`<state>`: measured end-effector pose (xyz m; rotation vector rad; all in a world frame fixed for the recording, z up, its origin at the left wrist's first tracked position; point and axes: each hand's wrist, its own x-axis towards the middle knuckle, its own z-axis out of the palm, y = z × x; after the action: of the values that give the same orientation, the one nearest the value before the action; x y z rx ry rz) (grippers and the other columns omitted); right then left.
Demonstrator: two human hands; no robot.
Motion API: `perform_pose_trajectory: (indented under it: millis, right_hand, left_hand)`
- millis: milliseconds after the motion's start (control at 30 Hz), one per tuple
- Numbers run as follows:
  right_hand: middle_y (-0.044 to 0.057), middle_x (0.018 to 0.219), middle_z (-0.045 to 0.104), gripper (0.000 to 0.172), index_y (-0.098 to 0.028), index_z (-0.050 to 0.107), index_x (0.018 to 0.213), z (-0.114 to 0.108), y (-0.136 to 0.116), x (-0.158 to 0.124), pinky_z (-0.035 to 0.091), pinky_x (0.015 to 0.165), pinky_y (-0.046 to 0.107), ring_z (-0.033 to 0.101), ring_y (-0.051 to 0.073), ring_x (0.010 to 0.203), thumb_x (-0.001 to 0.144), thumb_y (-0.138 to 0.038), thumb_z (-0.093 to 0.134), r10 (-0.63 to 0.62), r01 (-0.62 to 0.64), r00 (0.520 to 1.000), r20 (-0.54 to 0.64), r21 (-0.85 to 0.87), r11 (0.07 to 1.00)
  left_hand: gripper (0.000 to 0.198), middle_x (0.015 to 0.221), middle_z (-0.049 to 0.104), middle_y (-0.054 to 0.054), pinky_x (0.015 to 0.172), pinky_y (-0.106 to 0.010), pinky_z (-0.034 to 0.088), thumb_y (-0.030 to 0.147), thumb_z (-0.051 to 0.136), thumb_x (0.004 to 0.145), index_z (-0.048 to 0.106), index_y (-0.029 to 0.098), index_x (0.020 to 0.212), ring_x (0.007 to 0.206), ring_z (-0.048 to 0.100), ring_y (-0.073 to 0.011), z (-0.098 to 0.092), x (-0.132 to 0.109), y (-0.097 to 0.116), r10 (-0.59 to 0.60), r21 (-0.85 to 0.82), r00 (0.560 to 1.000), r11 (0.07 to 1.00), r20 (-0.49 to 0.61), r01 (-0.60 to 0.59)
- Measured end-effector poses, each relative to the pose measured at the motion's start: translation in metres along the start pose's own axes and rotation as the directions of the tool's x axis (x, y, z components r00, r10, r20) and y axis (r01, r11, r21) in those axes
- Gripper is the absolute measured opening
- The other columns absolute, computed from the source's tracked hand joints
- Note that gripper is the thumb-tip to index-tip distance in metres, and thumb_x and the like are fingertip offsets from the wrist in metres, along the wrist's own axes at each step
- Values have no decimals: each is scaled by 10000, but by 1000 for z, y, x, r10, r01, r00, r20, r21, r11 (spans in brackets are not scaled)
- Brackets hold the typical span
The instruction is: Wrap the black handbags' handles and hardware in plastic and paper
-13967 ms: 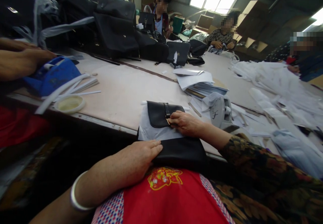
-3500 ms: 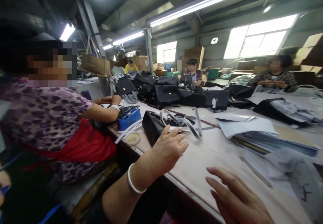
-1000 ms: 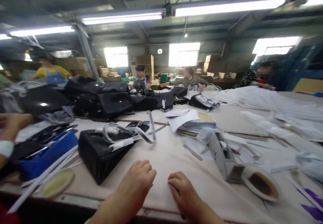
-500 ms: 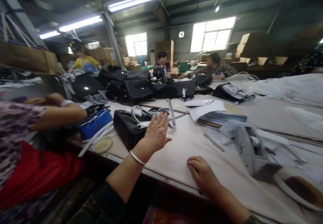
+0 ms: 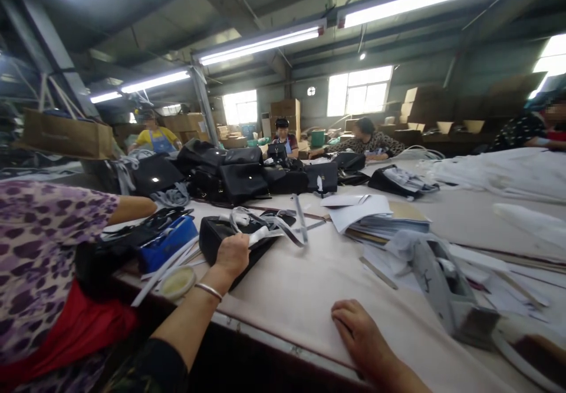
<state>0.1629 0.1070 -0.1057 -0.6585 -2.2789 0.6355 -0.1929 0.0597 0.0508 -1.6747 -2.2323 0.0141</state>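
Note:
A black handbag (image 5: 211, 236) lies tilted on the pale table in front of me, with grey straps (image 5: 289, 228) and white wrapping across its top. My left hand (image 5: 233, 256), a silver bangle at its wrist, is closed at the near side of the bag, gripping it beside the white-wrapped piece; the fingertips are hidden. My right hand (image 5: 354, 325) rests on the cloth near the table's front edge, its fingers curled together, and nothing shows in them.
Left of the bag are a blue box (image 5: 170, 242) and a round tub (image 5: 177, 281). Black bags (image 5: 241, 180) are piled behind. Papers (image 5: 362, 216) and a grey tape dispenser (image 5: 451, 292) lie to the right. A co-worker's arm (image 5: 132, 209) reaches in at left.
My left hand has moved from flat and spread above the bag to closed on its near side, down and left. The bag now leans lower. My right hand stays on the table.

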Motion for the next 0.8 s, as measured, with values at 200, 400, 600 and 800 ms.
perform_pose_trajectory:
  millis: [200,400,600,800]
  right_hand:
    - [99,956,681,230,-186,681,868,-3,-6,3,513,847,376,612,229,927,955,-148,472,-11,11,1000,-11,-9,1000]
    - [98,952,686,224,-187,693,882,-6,-10,4,518,835,369,617,227,913,944,-140,482,-15,15,1000,-21,-6,1000]
    - [105,964,684,243,-189,689,875,-5,-8,1,519,843,378,616,231,929,962,-168,463,-15,15,1000,-5,0,1000]
    - [107,979,683,238,-188,693,897,-1,-3,2,519,853,389,616,234,934,962,-170,465,-17,17,1000,13,-9,1000]
  left_hand:
    - [185,930,674,-144,783,-406,506,223,635,804,671,125,957,890,670,-322,6,2,2,-25,-31,999,999,-27,24]
    - [712,1375,530,-182,1078,-459,377,259,702,784,450,163,1443,1290,489,-329,12,-10,7,-42,-74,992,997,-115,34]
    - [843,1504,403,-194,1144,-553,301,454,730,773,390,172,1491,1446,287,-383,21,-29,-22,-146,-193,979,974,-142,117]
    - [943,1462,492,-99,1189,-496,281,246,888,569,486,259,1421,1458,281,-347,13,-26,-70,218,-294,974,936,54,-193]
